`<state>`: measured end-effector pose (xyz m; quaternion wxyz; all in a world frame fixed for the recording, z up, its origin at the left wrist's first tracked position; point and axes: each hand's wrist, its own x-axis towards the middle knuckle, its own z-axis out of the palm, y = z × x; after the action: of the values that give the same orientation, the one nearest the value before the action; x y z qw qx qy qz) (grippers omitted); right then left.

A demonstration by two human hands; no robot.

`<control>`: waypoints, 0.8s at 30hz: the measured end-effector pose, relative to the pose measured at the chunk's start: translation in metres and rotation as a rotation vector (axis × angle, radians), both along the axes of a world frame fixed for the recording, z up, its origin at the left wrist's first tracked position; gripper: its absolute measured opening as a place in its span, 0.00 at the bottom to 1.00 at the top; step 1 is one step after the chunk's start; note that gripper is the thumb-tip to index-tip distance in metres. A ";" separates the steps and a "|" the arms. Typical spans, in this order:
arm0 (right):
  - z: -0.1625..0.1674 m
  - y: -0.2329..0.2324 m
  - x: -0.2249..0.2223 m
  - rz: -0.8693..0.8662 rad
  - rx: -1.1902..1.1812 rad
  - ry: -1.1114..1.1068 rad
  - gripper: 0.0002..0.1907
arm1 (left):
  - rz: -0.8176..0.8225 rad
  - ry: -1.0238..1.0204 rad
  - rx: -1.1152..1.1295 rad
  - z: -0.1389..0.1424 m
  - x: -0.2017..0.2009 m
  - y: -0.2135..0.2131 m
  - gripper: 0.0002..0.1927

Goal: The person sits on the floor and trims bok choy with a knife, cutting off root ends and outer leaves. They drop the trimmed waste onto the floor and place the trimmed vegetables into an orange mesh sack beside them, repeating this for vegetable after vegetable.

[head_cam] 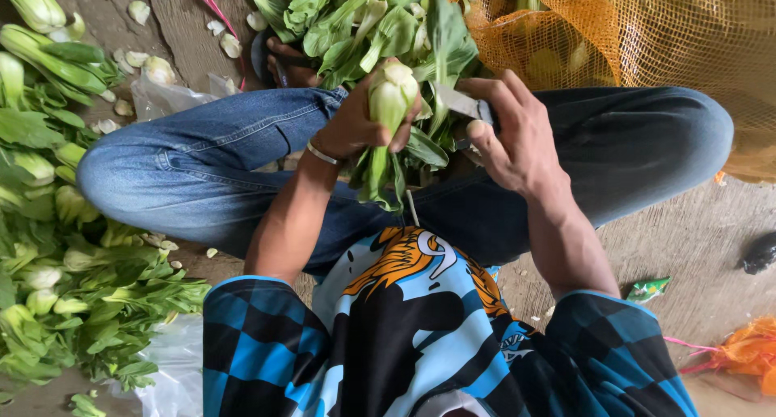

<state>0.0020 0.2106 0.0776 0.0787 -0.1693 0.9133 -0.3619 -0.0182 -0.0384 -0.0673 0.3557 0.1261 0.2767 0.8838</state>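
Head view looks down on a person sitting cross-legged on a concrete floor (pixel 711 223), jeans-clad knees spread wide. Left hand (pixel 352 130) is clenched around a bok choy (pixel 392 102), held stem end up above the lap with its leaves hanging down toward the shirt. Right hand (pixel 517 130) grips the handle of a knife (pixel 457 102), fingers closed round it, the blade reaching across to touch the pale base of the vegetable. A heap of bok choy (pixel 73 280) lies along the left edge of the floor, more greens (pixel 364 21) are piled past the knees, and an orange mesh sack (pixel 647 29) sits at the far right corner. Cut scraps (pixel 145 61) dot the floor. The blade sits close to the left fingertips, so a slip on the smooth stem could nick them, and a loose grip could drop the vegetable into the lap.
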 end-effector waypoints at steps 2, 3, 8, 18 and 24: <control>0.004 -0.005 0.002 0.035 0.037 -0.039 0.25 | 0.066 0.027 -0.136 0.002 -0.001 0.003 0.44; 0.005 -0.007 0.002 0.050 0.054 -0.007 0.24 | 0.074 0.077 -0.195 0.004 -0.002 0.003 0.42; 0.007 -0.012 0.002 0.066 0.145 0.095 0.23 | 0.196 0.470 -0.537 0.023 -0.002 0.000 0.35; 0.009 -0.011 0.003 0.074 0.229 0.074 0.20 | 0.246 0.632 -0.681 0.049 -0.004 0.012 0.30; 0.010 -0.012 0.003 0.095 0.247 0.082 0.20 | 0.260 0.662 -0.705 0.052 -0.001 0.014 0.30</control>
<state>0.0053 0.1984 0.0872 0.0787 -0.2157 0.9444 -0.2352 -0.0197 -0.0239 -0.0158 0.1566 0.2364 0.6701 0.6860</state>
